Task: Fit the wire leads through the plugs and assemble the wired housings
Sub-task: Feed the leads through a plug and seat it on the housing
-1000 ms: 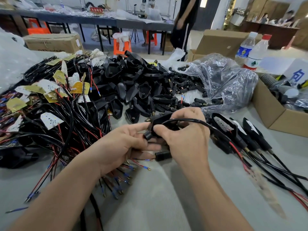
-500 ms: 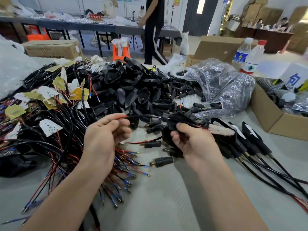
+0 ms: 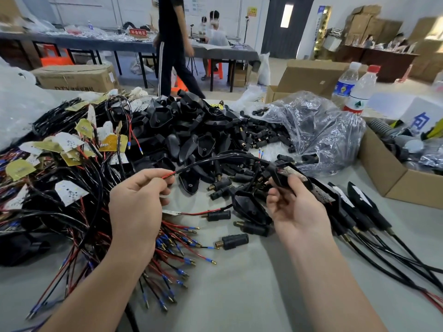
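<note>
Head view: left hand [image 3: 136, 202] pinches red lead [image 3: 168, 175]; right hand [image 3: 296, 208] grips black housing [image 3: 281, 174]; cable [image 3: 215, 159] arcs between hands.

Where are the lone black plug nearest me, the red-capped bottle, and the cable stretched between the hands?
lone black plug [image 3: 236, 241]: head view, on its black body.
red-capped bottle [image 3: 363, 87]: head view, on the clear wall above the label.
cable [image 3: 208, 160]: head view, on the black sheath at the arc's middle.
</note>
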The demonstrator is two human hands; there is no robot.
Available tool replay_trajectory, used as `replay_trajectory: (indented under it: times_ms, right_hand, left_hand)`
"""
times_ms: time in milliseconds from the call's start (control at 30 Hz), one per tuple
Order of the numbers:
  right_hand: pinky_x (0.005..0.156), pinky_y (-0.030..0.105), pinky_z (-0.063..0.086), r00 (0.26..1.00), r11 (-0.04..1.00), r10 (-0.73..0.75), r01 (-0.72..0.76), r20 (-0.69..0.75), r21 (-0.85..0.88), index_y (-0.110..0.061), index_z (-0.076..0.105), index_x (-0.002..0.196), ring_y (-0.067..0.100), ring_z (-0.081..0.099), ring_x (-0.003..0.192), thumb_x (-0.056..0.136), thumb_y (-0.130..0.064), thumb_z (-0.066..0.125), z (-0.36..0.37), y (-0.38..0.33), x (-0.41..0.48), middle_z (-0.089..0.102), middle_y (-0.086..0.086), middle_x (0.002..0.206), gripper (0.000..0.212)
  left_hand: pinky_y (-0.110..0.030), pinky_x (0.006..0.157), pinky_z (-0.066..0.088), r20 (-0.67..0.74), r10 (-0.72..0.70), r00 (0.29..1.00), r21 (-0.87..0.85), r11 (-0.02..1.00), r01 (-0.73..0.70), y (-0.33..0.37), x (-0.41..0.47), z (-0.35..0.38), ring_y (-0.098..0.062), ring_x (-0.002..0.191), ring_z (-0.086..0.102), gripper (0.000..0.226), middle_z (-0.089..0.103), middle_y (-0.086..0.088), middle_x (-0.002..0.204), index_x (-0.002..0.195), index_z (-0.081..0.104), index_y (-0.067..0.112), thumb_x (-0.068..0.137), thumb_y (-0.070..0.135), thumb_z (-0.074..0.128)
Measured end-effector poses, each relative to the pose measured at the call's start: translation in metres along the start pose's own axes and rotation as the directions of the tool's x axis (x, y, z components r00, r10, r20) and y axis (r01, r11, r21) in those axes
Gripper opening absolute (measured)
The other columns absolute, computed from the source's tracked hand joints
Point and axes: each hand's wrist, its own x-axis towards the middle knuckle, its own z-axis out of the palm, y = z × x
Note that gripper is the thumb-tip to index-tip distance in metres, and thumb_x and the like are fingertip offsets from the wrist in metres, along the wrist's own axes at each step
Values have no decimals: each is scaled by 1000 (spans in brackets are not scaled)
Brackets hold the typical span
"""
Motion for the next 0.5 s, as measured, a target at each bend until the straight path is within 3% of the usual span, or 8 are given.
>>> replay_trajectory:
  times_ms: [100, 167, 200, 267, 333, 400, 500]
  right_hand:
    - [48, 24, 46, 999, 995, -53, 52, -11, -85, -1, 70, 85, 19, 57, 56, 97, -20, 65, -2, -4, 2, 73, 17, 79, 24]
    - [49, 25, 46, 997, 987, -71, 68, -13, -146, -1, 69, 84, 20, 57, 56, 96, -21, 63, -2, -8, 2, 72, 17, 76, 23]
    - [49, 25, 45, 998, 981, -64, 63, -3, -182, -1, 69, 86, 20, 56, 56, 96, -21, 63, -3, -11, 2, 71, 16, 75, 23]
    - [49, 24, 42, 1000, 971, -11, 18, 28, -240, -2, 68, 90, 19, 52, 54, 95, -24, 61, -5, -16, 3, 69, 15, 72, 24]
    - [50, 23, 38, 997, 958, 57, -39, 57, -285, -2, 67, 91, 18, 50, 53, 95, -25, 58, -6, -20, 3, 67, 13, 69, 25]
    - [46, 22, 38, 995, 942, 80, -56, 61, -330, -1, 68, 95, 17, 52, 51, 95, -24, 57, -7, -18, 3, 67, 13, 68, 25]
    - [40, 20, 35, 999, 886, 28, -16, 20, -464, -1, 70, 93, 15, 50, 45, 91, -19, 61, -6, -12, 4, 68, 12, 65, 20]
  left_hand:
    - [-29, 59, 47, 23, 65, 998, 233, 970, -69, 0, -4, -1, 1, 54, 58, 30, 75, 13, 68, 77, 79, 49, 73, 24, 63]
    - [-25, 51, 39, 22, 122, 992, 384, 916, -121, 4, -7, -2, -2, 43, 51, 31, 69, 14, 57, 76, 74, 58, 69, 30, 62]
    - [-24, 50, 38, 31, 127, 991, 368, 921, -130, 7, -7, -3, -4, 42, 50, 30, 69, 11, 55, 75, 76, 54, 66, 28, 62]
    - [-22, 47, 39, 174, 32, 984, 107, 993, -52, 14, -5, -9, -9, 45, 51, 25, 69, -1, 56, 65, 80, 26, 58, 15, 59]
    - [-21, 42, 38, 458, -68, 886, -108, 985, 131, 22, -2, -18, -17, 48, 52, 17, 60, -11, 54, 53, 72, 8, 47, 13, 58]
    - [-20, 44, 38, 697, -84, 712, -120, 966, 231, 26, -1, -26, -21, 50, 52, 19, 56, -16, 55, 52, 70, 4, 42, 16, 60]
    - [-20, 50, 47, 828, -50, 558, -102, 966, 237, 22, 0, -27, -23, 55, 56, 25, 61, -21, 62, 62, 75, 0, 48, 7, 55]
